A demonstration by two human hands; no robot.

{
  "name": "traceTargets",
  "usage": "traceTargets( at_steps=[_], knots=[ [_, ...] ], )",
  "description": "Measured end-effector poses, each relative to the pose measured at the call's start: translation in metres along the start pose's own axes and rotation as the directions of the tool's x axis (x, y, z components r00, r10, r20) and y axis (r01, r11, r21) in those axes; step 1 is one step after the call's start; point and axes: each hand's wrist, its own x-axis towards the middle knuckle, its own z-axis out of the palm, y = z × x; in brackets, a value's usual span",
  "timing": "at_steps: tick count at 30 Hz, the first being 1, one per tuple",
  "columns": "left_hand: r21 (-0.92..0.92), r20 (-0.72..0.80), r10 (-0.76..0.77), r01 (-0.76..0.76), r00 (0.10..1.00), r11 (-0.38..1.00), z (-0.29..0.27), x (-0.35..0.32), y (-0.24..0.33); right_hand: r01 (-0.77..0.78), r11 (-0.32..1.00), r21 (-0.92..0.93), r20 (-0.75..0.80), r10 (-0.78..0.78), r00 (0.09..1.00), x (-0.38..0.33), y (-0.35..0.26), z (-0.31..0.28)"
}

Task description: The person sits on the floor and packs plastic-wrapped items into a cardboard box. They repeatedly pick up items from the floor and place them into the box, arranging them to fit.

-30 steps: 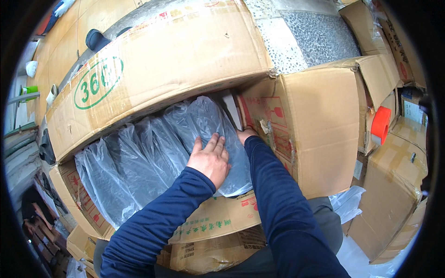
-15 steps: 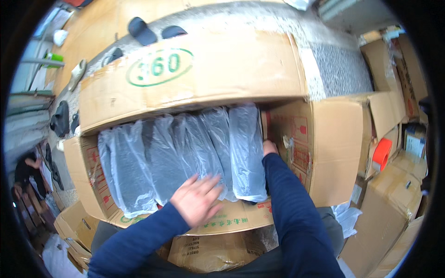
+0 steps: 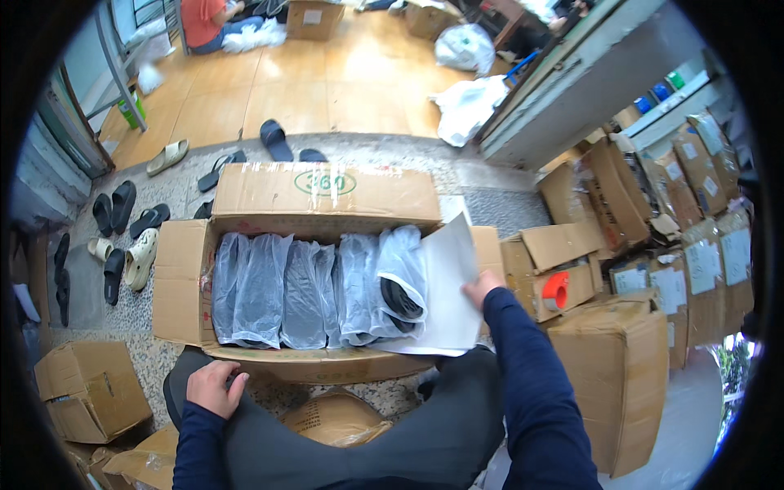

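Observation:
An open cardboard box (image 3: 181, 286) in front of me holds a row of several dark items wrapped in clear plastic bags (image 3: 310, 286). My right hand (image 3: 480, 287) grips the right edge of a large white sheet (image 3: 445, 286), which stands tilted over the box's right end. My left hand (image 3: 214, 385) rests on my left thigh near the box's front wall, fingers curled, holding nothing. A rounded brown parcel (image 3: 335, 416) lies between my knees.
Stacked and open cardboard boxes (image 3: 629, 269) crowd the right side, one with a red tape roll (image 3: 555, 290). Smaller boxes (image 3: 86, 388) sit at lower left. Sandals and slippers (image 3: 131, 229) lie on the floor at left. A person (image 3: 208, 20) sits far back.
My left hand came off the bagged items and down onto my thigh. My right hand took hold of the white sheet and raised it. The view swung up and back from the box.

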Motion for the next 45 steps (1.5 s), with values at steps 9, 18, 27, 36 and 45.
traceTargets(
  at_steps=[9,18,27,36,45],
  knots=[
    [-0.095,0.038,-0.013,0.016,0.999,0.995,0.028,0.001,-0.055,-0.003,0.867,0.498,-0.486,0.282,0.827,-0.267,0.273,-0.392],
    [0.199,0.163,0.094,-0.126,0.982,0.972,0.041,0.025,-0.077,0.588,0.096,0.803,-0.222,0.964,0.147,-0.389,0.507,-0.199],
    [0.303,0.223,0.051,-0.119,0.973,0.945,0.037,0.001,-0.042,0.737,-0.092,0.669,-0.079,0.978,0.194,-0.348,0.504,-0.083],
    [0.338,0.232,-0.023,-0.058,0.972,0.939,0.027,-0.012,-0.021,0.721,-0.347,0.599,-0.143,0.84,0.523,-0.348,0.386,-0.117],
    [-0.159,0.074,-0.256,0.264,0.964,0.951,0.072,0.068,-0.029,0.103,0.178,0.979,-0.127,0.135,0.983,-0.187,0.046,0.037]
  ],
)
